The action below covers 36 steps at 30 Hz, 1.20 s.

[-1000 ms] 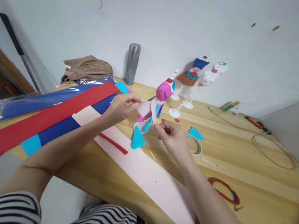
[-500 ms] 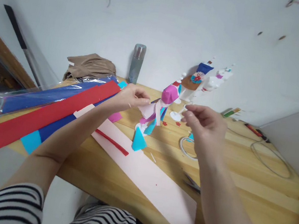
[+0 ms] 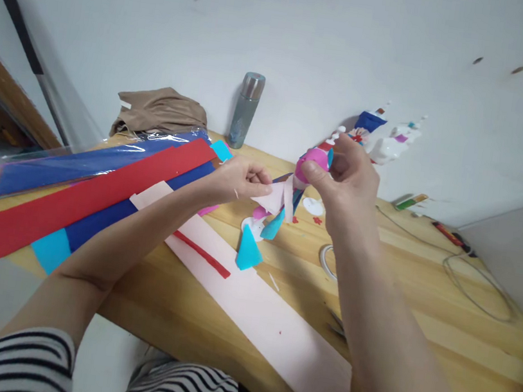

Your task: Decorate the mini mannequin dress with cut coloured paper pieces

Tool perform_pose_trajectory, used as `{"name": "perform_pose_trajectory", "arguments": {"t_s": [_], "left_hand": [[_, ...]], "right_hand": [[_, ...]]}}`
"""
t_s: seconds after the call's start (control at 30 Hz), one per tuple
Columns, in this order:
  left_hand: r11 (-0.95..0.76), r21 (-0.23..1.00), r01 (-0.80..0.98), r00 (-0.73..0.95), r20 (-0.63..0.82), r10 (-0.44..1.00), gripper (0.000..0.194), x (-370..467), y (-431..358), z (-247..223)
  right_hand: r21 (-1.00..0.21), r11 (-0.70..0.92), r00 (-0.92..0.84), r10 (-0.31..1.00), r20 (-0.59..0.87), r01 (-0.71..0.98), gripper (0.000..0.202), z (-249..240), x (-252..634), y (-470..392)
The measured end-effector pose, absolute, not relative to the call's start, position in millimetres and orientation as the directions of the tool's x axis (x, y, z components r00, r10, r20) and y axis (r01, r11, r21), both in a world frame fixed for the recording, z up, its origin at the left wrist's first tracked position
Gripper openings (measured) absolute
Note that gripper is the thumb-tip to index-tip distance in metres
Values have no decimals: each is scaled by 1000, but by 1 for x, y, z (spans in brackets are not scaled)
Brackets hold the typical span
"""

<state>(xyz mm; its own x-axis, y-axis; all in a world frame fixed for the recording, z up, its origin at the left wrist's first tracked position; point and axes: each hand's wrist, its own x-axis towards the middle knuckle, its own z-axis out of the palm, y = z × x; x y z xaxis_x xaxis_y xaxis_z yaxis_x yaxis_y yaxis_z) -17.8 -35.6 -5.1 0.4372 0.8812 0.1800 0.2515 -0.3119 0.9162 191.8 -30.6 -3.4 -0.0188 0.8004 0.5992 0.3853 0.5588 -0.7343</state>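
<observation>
A small handmade paper doll [image 3: 312, 162] with a magenta upper part, a white knobbed top and coloured strips below stands over the table. Around its upper part my right hand [image 3: 354, 176] is closed, thumb in front and fingers behind. My left hand [image 3: 247, 180] pinches the edge of a pale pink paper flap [image 3: 271, 197] on the doll's left side. Turquoise pieces [image 3: 273, 225] hang under the flap, near a white disc [image 3: 253, 228] on the table. A loose turquoise scrap [image 3: 249, 249] lies in front.
Pale pink paper [image 3: 272, 327] with a red strip [image 3: 202, 254] crosses the table front. Red paper [image 3: 96, 192] lies left, a flask [image 3: 247, 111] at the wall. Scissors [image 3: 337, 323] and a tape roll [image 3: 327, 262] are partly behind my right arm. Other dolls [image 3: 395, 142] stand behind.
My right hand has moved up and left from beside the doll and taken hold of its upper part. My left hand stays at the pink flap. The view has shifted slightly.
</observation>
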Motion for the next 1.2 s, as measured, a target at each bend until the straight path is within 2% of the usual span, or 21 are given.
{"name": "perform_pose_trajectory", "arguments": {"t_s": [0.1, 0.17, 0.23, 0.33, 0.43, 0.53, 0.6, 0.7, 0.83, 0.97, 1.07, 1.13, 1.2], "left_hand": [[-365, 883, 294, 417, 225, 881, 14, -15, -40, -8], [-435, 848, 304, 418, 291, 860, 13, -10, -49, -9], [-545, 774, 324, 488, 357, 797, 11, -5, -62, -6], [-674, 623, 398, 637, 341, 691, 11, -4, -77, 2], [-663, 533, 526, 622, 291, 727, 17, -9, -73, 6], [-550, 575, 605, 421, 356, 835, 16, -13, -50, 2], [-543, 642, 542, 357, 409, 840, 34, -12, -29, 0], [-581, 714, 391, 460, 394, 795, 50, -4, -2, -3], [-529, 832, 167, 587, 347, 731, 45, 11, 14, -5], [-436, 899, 35, 595, 332, 732, 27, 21, 13, -9], [-419, 907, 36, 508, 345, 789, 30, 25, 12, -11], [-417, 908, 29, 467, 356, 809, 34, 26, 12, -12], [-406, 914, 7, 462, 357, 812, 34, 27, 13, -13]], "right_hand": [[-754, 564, -16, 804, 595, 337, 70, -2, 197, -26], [-776, 575, -74, 813, 578, 259, 67, 2, 200, -27], [-799, 570, -124, 821, 557, 190, 65, 7, 204, -30], [-829, 548, -175, 832, 527, 111, 59, 13, 210, -33], [-853, 522, -226, 835, 503, 31, 55, 17, 214, -32], [-875, 482, -267, 850, 454, 49, 56, 19, 217, -26], [-881, 473, -268, 853, 449, 30, 55, 20, 217, -22], [-863, 504, -257, 837, 483, 20, 49, 19, 219, -18], [-813, 571, -248, 809, 533, 114, 48, 14, 225, -16], [-687, 695, -173, 719, 674, 212, 49, 6, 228, -30], [-443, 818, -94, 506, 857, 366, 44, -4, 228, -53], [-238, 846, -188, 363, 913, 476, 40, -17, 229, -69], [-99, 825, -348, 340, 874, 557, 45, -34, 230, -78]]}}
